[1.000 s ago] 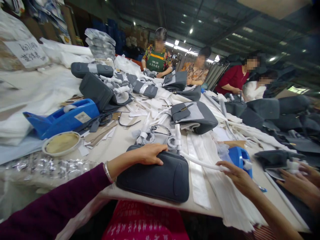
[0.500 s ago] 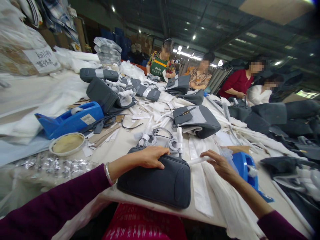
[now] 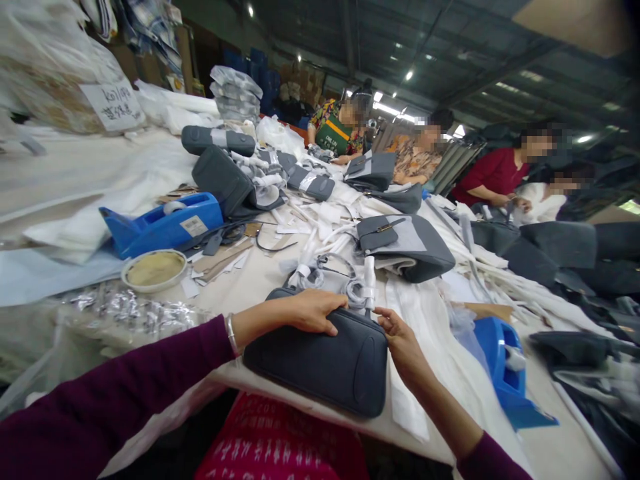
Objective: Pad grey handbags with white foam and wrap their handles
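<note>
A dark grey handbag (image 3: 317, 360) lies on its side at the near edge of the table (image 3: 300, 427). My left hand (image 3: 313, 312) presses on its top, with the fingers curled over the upper edge. My right hand (image 3: 403, 347) grips the bag's right end between thumb and fingers. Just behind the bag, white-wrapped handles (image 3: 369, 283) stand up, with a grey strap coil (image 3: 356, 293) beside them.
A blue tape dispenser (image 3: 165, 227) and a bowl of tan paste (image 3: 155, 270) lie to the left, and a second blue dispenser (image 3: 500, 360) to the right. White strips, silver packets and more grey bags cover the table. Several co-workers sit across it.
My right hand has come from the white strips on the right to the bag's end and no longer holds a white piece. My left hand stays on the bag. The view has swung slightly.
</note>
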A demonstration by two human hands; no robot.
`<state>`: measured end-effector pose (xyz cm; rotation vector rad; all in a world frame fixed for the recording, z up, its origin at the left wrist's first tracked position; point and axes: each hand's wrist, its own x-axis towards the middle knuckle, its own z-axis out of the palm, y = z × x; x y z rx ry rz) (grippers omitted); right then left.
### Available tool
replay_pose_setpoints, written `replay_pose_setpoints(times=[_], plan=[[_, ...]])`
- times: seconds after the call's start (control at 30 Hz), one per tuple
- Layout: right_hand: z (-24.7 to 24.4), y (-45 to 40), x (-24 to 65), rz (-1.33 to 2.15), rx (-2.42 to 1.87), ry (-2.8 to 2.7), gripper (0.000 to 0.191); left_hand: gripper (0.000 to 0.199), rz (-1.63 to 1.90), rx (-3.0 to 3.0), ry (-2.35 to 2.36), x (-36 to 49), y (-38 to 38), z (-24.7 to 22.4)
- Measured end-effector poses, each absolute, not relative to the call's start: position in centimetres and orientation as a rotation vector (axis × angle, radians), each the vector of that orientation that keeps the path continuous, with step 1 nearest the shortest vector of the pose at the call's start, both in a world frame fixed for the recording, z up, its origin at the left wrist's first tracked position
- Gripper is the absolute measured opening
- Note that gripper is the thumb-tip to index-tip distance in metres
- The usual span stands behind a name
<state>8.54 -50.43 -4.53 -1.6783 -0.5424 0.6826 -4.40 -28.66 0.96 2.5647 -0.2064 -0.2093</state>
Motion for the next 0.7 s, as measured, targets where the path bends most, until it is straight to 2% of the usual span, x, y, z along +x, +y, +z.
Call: replay_pose_setpoints(times=[0.1,0.17,0.27,0.43,0.53,0.7], plan=[[-3.6,-50.8,7.8,0.822,-1.683,-0.523,0.055,0.036,-0.145,2.645,-0.218,-4.7,-28.9,0.4],[-3.3,-51.3,7.1,0.773,-1.787,-0.544,0.055,0.03,-0.035,2.724,-0.197,-4.8,-29.4,-0.5],[-4.1,-51.5,5.7,0.6,-1.98,-0.582,0.06,0.037,0.153,2.85,-0.127,-4.6,-30.3,-2.5],[-6.4,-49.8,3.4,0.161,-2.204,-0.664,0.077,0.044,0.247,2.903,-0.092,-3.9,-31.2,-4.5],[-6.9,-48.9,3.6,0.037,-2.194,-0.691,0.073,0.043,0.272,2.899,-0.017,-3.7,-31.3,-4.5],[-6.7,-49.0,5.2,0.19,-2.124,-0.646,0.064,0.043,0.273,2.884,0.07,-3.7,-31.6,-3.9]])
